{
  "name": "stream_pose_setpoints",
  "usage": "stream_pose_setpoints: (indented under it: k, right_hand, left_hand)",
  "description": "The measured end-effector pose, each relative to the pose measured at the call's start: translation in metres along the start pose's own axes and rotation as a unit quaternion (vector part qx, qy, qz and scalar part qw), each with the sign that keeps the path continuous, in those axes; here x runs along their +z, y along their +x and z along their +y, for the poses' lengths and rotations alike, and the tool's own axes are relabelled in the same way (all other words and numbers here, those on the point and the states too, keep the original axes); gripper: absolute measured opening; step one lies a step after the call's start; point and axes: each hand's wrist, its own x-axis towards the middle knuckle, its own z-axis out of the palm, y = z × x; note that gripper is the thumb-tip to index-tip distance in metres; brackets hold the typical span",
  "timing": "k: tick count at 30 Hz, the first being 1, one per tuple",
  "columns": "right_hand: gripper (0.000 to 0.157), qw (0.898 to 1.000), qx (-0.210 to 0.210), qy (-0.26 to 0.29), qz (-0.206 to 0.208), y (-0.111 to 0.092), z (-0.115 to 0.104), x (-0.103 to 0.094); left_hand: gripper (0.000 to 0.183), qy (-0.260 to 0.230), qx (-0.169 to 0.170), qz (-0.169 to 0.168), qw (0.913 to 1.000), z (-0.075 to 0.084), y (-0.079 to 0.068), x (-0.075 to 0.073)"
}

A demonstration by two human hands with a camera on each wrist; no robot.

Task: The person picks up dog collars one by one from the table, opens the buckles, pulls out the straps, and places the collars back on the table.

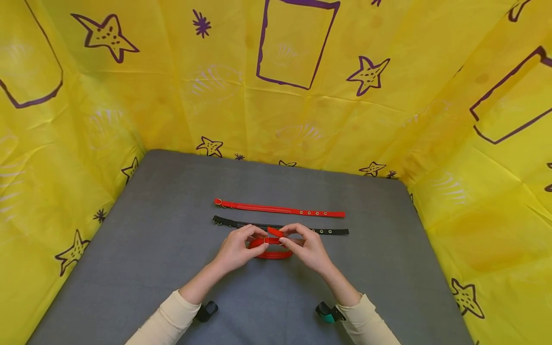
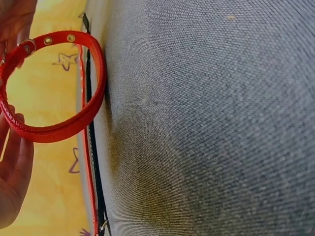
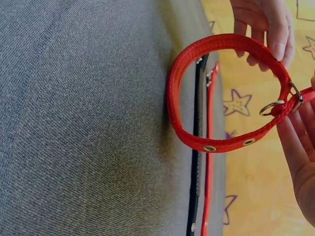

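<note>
A red collar point(image 1: 274, 255), bent into a loop, is held upright between both hands in the head view. My left hand point(image 1: 241, 247) grips its left side with thumb and fingers. My right hand point(image 1: 306, 247) pinches the strap by the raised red end point(image 1: 275, 232). In the right wrist view, the strap runs through a metal buckle point(image 3: 296, 93), with a D-ring point(image 3: 271, 108) beside it. Metal eyelets point(image 3: 209, 148) line the loop's band. The left wrist view shows the loop's lower edge close over the grey cloth.
Behind the hands, a red collar point(image 1: 267, 208) lies stretched flat, with a black collar point(image 1: 332, 232) parallel in front of it; the hands partly cover the black one. Grey cloth point(image 1: 151, 268) covers the table. Yellow patterned fabric point(image 1: 172, 105) walls the back and both sides.
</note>
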Motion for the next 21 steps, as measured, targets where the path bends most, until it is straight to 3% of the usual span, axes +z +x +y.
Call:
stream_pose_setpoints:
  k: [8, 21]
  right_hand:
    - [0.022, 0.998, -0.013, -0.066, -0.008, -0.0007, -0.0085, 0.0]
    - [0.02, 0.996, -0.01, -0.091, -0.007, 0.0013, -0.0098, -0.0037]
  left_hand:
    - [0.021, 0.014, 0.019, 0.016, 0.9996, -0.0024, -0.002, 0.0037]
    - [0.024, -0.008, 0.021, 0.029, 0.9993, -0.0017, -0.0011, 0.0018]
